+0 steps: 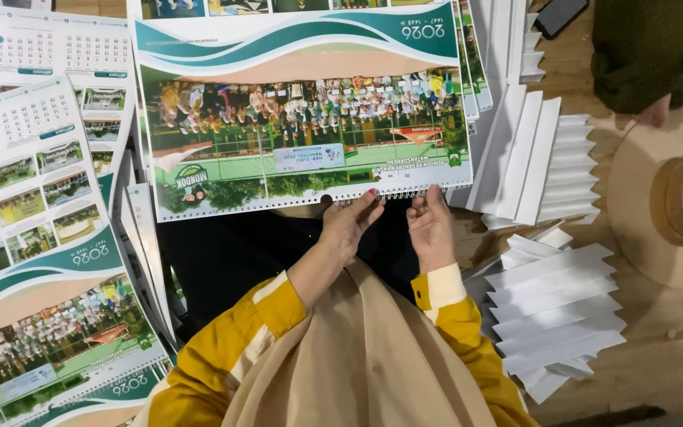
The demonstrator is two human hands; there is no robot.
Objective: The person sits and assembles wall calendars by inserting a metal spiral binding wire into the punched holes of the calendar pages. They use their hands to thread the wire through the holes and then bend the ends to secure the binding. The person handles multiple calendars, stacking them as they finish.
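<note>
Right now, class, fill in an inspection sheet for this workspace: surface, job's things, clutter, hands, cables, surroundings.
Surface: wooden floor, mostly covered with paper goods.
Job's things: calendar lying flat, its wire binding at the near edge.
Clutter: more calendars stacked at the left; folded white card stacks at the right.
Hands: left hand and right hand both bare, fingertips at the wire binding; grip not clear.
Cables: nothing seen.
Surroundings: phone at the top; another person's dark sleeve top right; round tan object beside it.
</note>
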